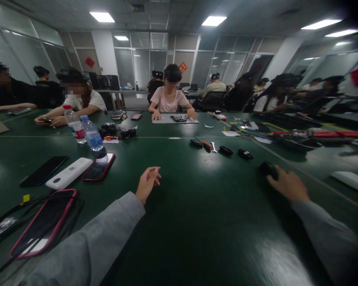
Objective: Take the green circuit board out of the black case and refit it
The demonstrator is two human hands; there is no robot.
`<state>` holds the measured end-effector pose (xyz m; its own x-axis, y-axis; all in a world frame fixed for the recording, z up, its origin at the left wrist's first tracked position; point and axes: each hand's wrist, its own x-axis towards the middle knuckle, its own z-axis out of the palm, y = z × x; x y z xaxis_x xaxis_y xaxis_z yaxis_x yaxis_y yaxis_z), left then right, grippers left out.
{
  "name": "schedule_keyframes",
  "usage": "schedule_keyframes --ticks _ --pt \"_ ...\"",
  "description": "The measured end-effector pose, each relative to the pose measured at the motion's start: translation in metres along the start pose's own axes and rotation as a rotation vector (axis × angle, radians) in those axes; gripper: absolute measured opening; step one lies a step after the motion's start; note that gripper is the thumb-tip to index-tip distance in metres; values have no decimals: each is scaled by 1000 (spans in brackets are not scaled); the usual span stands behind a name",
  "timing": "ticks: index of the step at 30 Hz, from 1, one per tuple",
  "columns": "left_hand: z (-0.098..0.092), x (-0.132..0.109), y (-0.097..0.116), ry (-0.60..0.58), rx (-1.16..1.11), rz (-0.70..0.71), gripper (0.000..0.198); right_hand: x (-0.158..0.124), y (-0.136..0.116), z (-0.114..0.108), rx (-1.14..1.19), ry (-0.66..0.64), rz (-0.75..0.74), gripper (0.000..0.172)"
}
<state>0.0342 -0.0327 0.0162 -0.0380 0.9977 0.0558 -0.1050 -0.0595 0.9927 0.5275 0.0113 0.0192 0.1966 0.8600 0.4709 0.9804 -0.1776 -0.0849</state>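
Observation:
My left hand (148, 183) is above the green table (179, 222), left of the middle, with its fingers curled loosely together and nothing visible in them. On the right side, my right hand (289, 184) has its fingers and thumb around a dark rounded object (268, 169), whose kind is too dim to make out. Beyond my hands lie a screwdriver (207, 145) with a red and black handle, a small wrench (214, 147), and black oval pieces: one by the screwdriver (196, 143), one in the middle (226, 150) and one to the right (245, 153).
Left of me are phones, a white power bank (69, 173), a cable (6, 226) and two water bottles, one blue-capped (91, 134). Across the table a person (170, 97) works at a board. Tools and cables (313, 135) crowd the far right; a white object (352, 182) lies nearer.

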Motion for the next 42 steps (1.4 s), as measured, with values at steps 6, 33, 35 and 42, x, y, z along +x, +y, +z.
schedule_keyframes --ticks 6,33,35,42 --pt "-2 6 -11 36 50 18 41 -45 -166 1 231 -169 -368 54" --pt "-3 8 -17 5 -75 69 40 -120 -307 -35 909 -201 -641 65" --pt "-4 9 -18 10 -97 72 40 -119 -305 -36 972 -211 -588 59" --pt "-4 8 -17 18 -110 51 41 -112 -298 -22 1015 -282 -525 43"
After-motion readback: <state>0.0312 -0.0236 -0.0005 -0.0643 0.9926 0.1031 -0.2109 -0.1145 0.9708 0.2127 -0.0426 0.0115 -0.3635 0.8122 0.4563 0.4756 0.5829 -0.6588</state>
